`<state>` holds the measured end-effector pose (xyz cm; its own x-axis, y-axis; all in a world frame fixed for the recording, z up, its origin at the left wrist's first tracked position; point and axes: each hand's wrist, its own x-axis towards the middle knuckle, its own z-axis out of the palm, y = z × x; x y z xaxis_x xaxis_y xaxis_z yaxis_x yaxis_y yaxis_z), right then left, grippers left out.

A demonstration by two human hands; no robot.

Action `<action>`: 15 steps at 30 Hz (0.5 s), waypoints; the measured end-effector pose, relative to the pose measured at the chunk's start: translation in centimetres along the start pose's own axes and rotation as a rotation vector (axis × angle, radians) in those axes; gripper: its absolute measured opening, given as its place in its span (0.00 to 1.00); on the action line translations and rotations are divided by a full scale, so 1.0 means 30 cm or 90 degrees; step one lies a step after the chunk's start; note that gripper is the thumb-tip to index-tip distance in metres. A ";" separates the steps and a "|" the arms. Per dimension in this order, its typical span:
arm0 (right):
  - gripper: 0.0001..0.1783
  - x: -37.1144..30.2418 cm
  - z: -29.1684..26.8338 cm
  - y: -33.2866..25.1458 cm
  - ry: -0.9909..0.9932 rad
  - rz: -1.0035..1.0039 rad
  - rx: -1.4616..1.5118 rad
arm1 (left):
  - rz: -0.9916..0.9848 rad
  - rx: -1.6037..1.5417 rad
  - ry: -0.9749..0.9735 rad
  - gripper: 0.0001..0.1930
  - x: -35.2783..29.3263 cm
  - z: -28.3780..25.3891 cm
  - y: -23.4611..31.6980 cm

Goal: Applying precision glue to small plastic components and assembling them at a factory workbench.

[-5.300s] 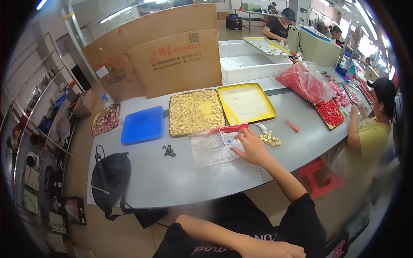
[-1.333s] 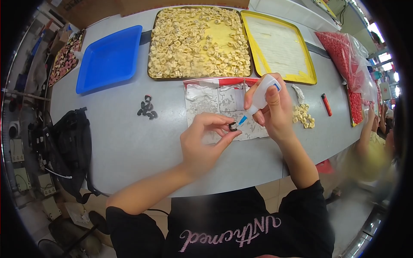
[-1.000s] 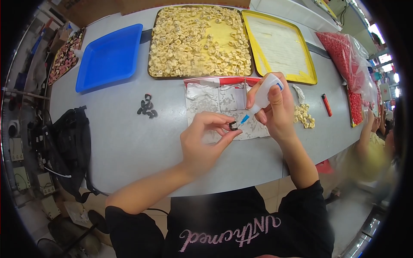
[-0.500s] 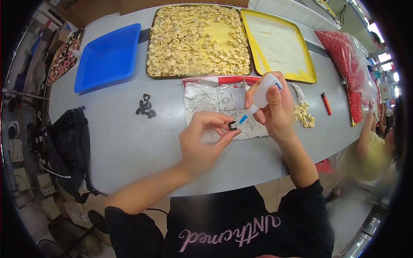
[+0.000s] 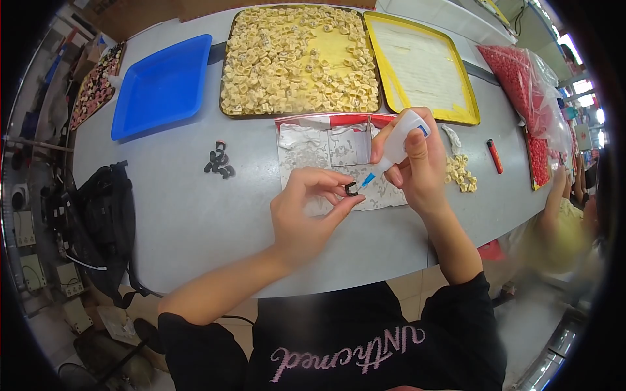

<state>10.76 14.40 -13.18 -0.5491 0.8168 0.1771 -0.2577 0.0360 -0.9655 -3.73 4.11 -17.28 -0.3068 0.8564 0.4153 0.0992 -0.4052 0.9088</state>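
Observation:
Between the thumb and fingertips of my left hand (image 5: pixel 303 205) is a small black U-shaped piece (image 5: pixel 351 189). My right hand (image 5: pixel 417 166) is wrapped round a white squeeze bottle (image 5: pixel 405 135), tilted down to the left. Its blue nozzle (image 5: pixel 368 180) has a thin needle tip that points into the black piece; whether they touch I cannot tell. Beneath both hands lies a white, stained work sheet (image 5: pixel 303 153) with a red edge. To the left on the table is a little heap of similar black pieces (image 5: pixel 220 161). Small cream pieces (image 5: pixel 460 174) lie to the right of my right hand.
At the back stands a tray full of cream pieces (image 5: pixel 274 65), with a blue tray (image 5: pixel 160 88) left of it and a yellow-rimmed tray (image 5: pixel 468 107) right. A red lighter (image 5: pixel 495 156), a bag of red pieces (image 5: pixel 512 75) and a black backpack (image 5: pixel 104 221) flank the work area.
Almost nothing differs. My hands hold the black piece and the bottle in nearly the same pose, with the piece turned very slightly.

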 end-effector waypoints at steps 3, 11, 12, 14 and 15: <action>0.20 0.003 -0.004 0.003 -0.006 -0.005 0.003 | 0.003 0.004 0.005 0.18 0.000 -0.001 -0.002; 0.20 0.003 -0.003 0.005 -0.002 -0.011 0.000 | -0.008 0.006 0.005 0.18 0.001 0.000 -0.002; 0.20 0.003 -0.001 0.005 0.000 -0.014 -0.001 | -0.005 0.009 0.004 0.18 0.001 0.000 -0.002; 0.20 0.001 0.002 0.003 -0.004 -0.012 -0.001 | -0.005 0.005 0.004 0.18 0.000 0.000 -0.003; 0.20 0.001 0.003 0.001 -0.008 -0.010 0.000 | -0.005 0.001 0.004 0.18 0.000 0.001 -0.004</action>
<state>10.65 14.35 -13.20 -0.5547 0.8092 0.1938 -0.2656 0.0485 -0.9629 -3.72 4.17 -17.38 -0.3141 0.8573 0.4080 0.0987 -0.3979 0.9121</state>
